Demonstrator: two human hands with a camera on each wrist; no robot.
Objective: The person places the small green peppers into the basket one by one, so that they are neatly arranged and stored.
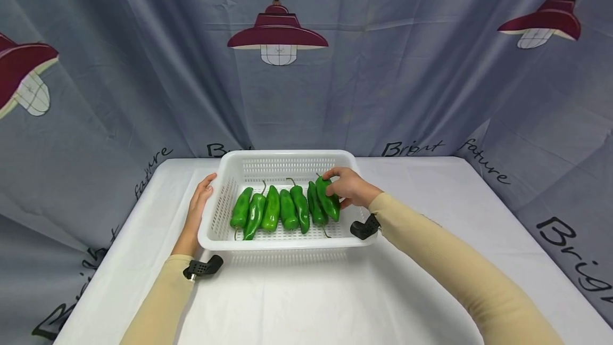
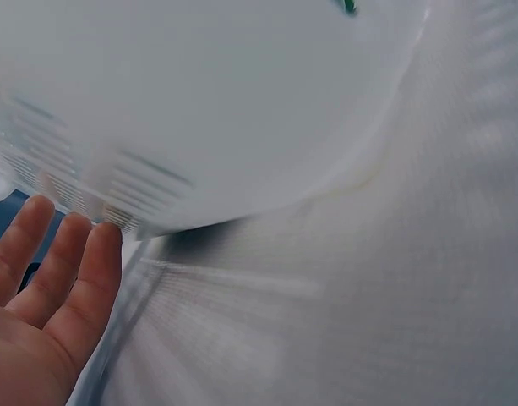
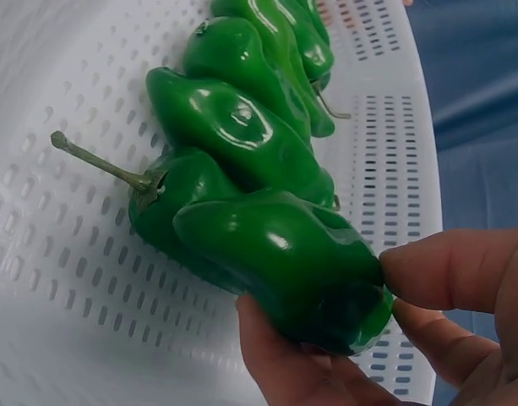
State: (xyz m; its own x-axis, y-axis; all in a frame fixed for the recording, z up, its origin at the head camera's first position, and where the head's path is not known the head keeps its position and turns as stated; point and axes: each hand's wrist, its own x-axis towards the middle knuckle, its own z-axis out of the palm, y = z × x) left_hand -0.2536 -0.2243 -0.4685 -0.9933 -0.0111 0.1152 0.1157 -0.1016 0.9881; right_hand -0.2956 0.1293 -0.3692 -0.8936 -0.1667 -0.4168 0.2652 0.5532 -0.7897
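Observation:
A white perforated plastic basket (image 1: 287,245) stands on the table with a row of several glossy green peppers (image 1: 272,208) inside. My right hand (image 1: 353,188) reaches over the basket's right side and pinches the rightmost green pepper (image 3: 275,249) between thumb and fingers near one end. In the right wrist view, this pepper overlaps a neighbouring pepper with a long stem (image 3: 102,161). At the basket's left wall is my left hand (image 1: 193,214), its fingers (image 2: 96,266) extended along the outer side. The left thumb is hidden in the left wrist view.
The table wears a white cloth (image 1: 297,297). Behind and to both sides hangs a grey-blue curtain (image 1: 306,105) printed with red lamps and lettering. Each wrist carries a black strap-on device (image 1: 203,267).

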